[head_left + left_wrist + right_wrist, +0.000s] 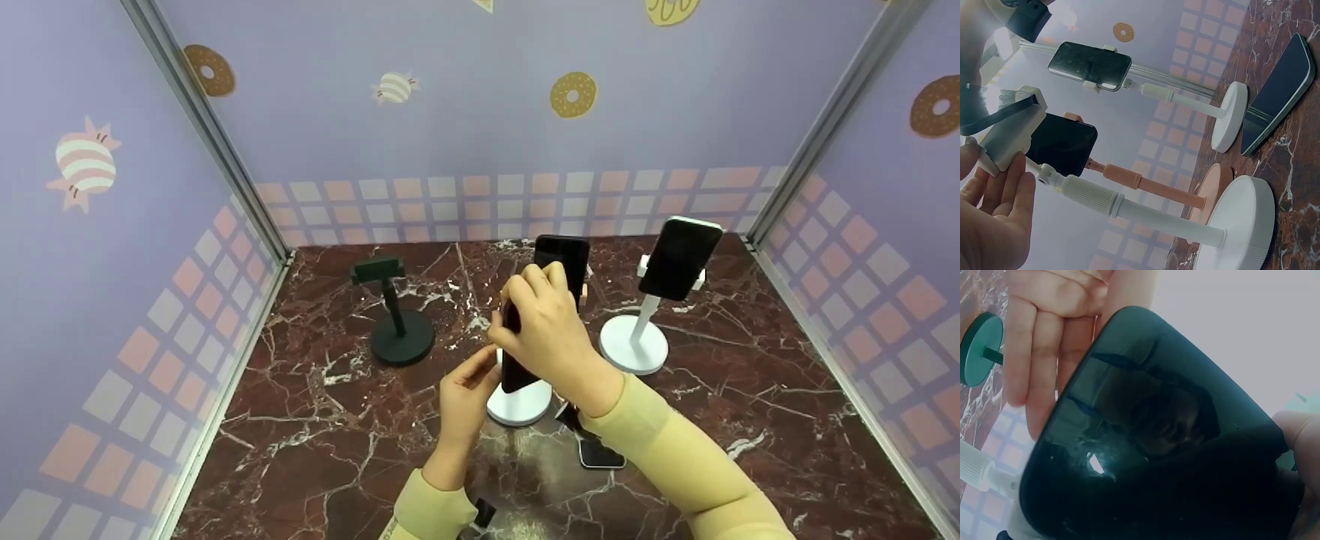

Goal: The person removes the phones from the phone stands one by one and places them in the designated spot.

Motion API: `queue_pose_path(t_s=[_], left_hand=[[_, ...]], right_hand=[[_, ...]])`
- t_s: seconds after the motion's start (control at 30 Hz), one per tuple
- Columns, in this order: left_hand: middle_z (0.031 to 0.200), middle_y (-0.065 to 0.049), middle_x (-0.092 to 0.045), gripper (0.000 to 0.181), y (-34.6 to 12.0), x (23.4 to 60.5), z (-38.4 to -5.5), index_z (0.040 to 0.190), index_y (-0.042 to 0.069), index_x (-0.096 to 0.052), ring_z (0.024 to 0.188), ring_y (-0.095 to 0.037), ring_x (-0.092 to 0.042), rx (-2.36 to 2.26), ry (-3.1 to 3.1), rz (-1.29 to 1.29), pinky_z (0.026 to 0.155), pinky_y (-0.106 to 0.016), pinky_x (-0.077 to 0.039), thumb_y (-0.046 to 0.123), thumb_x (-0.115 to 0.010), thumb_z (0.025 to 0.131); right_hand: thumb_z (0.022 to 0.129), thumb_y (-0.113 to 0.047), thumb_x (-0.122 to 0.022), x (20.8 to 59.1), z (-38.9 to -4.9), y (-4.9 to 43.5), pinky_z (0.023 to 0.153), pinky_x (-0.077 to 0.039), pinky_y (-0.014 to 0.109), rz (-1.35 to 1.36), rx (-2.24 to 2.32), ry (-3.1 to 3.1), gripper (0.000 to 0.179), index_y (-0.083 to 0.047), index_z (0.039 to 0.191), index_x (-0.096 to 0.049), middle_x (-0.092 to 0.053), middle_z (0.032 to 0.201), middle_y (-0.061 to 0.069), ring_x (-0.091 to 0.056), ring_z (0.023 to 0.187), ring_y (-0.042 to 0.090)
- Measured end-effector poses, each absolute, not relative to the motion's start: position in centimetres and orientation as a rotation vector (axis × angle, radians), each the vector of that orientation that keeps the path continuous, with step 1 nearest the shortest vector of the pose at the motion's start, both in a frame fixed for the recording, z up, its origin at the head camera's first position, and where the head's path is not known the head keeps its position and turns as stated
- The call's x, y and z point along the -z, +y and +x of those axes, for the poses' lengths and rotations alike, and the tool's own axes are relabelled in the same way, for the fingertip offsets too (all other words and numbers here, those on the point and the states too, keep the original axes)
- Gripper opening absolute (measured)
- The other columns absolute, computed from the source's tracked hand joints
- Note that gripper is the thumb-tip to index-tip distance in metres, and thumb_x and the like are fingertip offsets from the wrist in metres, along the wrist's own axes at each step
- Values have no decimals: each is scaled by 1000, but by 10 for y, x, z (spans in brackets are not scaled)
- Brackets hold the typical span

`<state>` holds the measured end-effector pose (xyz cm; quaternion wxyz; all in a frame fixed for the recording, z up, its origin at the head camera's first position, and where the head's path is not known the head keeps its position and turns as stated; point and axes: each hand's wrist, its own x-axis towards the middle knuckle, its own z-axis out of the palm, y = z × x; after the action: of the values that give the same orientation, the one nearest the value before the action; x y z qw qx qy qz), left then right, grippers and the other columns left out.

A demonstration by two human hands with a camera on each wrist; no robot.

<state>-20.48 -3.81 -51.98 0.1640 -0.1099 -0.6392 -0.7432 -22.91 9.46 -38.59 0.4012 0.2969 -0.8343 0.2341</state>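
My right hand (544,322) grips a black phone (517,375) by its edges, with the thumb (1303,444) along one side in the right wrist view. The phone stands tilted at the clamp (1013,132) of a white phone stand, whose round base (519,405) sits on the table. My left hand (465,401) is below and left of the phone. In the left wrist view, the left thumb and fingers (1013,185) pinch the clamp's end from both sides. The phone hides most of the clamp in the head view.
Behind my hands a pink stand (1145,188) carries a dark phone (566,259). To the right, another white stand (634,343) bears a phone (679,259). A dark green stand (401,337) without a phone is at left. Another phone (600,454) lies beneath my right forearm.
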Motion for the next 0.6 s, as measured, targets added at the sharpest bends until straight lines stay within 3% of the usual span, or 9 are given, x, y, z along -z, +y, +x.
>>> queue_pose_path(t_s=[0.33,0.6], left_hand=[[115,-40,-67,33,-37,520,-206,122,-21,-63,99,0,-68,2137,-1791,-316,87,-17,-57,-7,-70,92],[118,-38,-67,32,-36,518,-205,121,-19,-65,103,-1,-69,2151,-1778,-317,89,-17,-56,-7,-70,92]], right_hand=[[75,-7,-76,381,-228,97,70,-41,38,765,-604,-2075,24,-7,87,-55,-51,82,8,-40,84,30],[75,-6,-73,377,-227,101,65,-40,36,764,-616,-2051,21,-6,86,-55,-51,82,9,-41,83,31]])
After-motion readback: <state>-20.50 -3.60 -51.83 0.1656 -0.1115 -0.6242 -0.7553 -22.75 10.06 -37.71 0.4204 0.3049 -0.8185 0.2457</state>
